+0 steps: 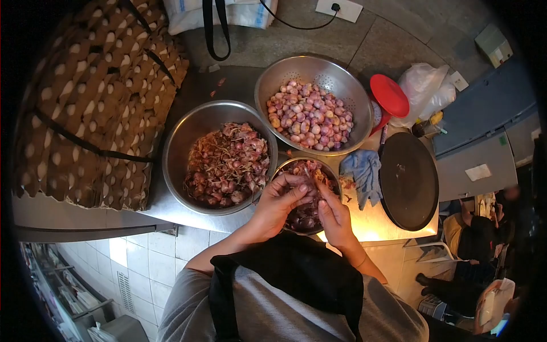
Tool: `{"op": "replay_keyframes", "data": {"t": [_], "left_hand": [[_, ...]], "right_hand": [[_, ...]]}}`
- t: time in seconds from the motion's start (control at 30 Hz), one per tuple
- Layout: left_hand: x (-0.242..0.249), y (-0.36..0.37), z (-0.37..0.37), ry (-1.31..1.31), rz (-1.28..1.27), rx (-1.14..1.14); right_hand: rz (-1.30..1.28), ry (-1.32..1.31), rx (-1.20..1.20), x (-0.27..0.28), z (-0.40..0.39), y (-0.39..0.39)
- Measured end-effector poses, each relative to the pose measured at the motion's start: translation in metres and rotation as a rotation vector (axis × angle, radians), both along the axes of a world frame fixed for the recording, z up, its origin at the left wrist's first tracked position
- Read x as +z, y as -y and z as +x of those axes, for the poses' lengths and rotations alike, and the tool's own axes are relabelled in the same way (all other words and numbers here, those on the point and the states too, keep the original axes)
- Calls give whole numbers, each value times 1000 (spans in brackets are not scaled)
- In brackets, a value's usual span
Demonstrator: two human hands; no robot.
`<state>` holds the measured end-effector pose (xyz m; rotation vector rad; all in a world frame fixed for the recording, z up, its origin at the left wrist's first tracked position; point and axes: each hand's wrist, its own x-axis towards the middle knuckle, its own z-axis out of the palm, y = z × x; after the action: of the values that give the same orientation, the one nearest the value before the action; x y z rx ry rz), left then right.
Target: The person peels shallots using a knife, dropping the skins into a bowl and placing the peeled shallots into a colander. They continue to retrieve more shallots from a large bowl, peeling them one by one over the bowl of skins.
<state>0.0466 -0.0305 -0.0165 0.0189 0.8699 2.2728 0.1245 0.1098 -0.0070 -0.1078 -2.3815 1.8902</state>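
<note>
Over a small metal bowl [305, 223] of dark red onion skins, my left hand [282, 200] and my right hand [336, 218] come close together. The fingers of both are bent in a pinch around something small that is mostly hidden, so I cannot make out what each holds. On the left, a steel bowl [178, 149] contains small unpeeled red onions [225, 165] with dry roots and skins. Behind my hands, a perforated metal colander [347, 85] holds many peeled pinkish onions [310, 117].
Stacked egg trays [97, 102] tied with black straps stand at the left. To the right are a blue cloth [364, 174], a round black pan [409, 181], a red object [390, 96] and plastic bags [420, 94]. A person [478, 236] is at the far right.
</note>
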Motion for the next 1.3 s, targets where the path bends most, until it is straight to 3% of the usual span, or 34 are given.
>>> {"op": "replay_keyframes", "data": {"t": [0.1,0.27,0.37,0.47,0.53,0.6,0.7,0.87,0.97,1.3], "left_hand": [[3,-1,-1,-2,-1,8],[-4,-1,0,-34,38,43],[-12,-1,0,-70,23,61],[4,-1,1,-71,21,52],[4,-2,0,-40,17,50],[2,-2,0,-37,21,62],[-2,-3,1,-61,33,80],[-6,-2,1,-58,16,68],[-1,-1,-2,-49,13,45],[8,3,-6,-36,70,-79]], "right_hand": [[-135,59,-16,-3,4,-1],[209,-125,50,13,-1,6],[277,-119,44,13,0,4],[130,-76,33,2,-2,0],[-194,183,-21,8,5,2],[-224,228,-28,9,7,4],[113,-13,17,3,5,6],[409,-246,24,-1,-1,2],[-371,77,2,7,2,9],[-284,79,-114,-11,-5,-12]]}}
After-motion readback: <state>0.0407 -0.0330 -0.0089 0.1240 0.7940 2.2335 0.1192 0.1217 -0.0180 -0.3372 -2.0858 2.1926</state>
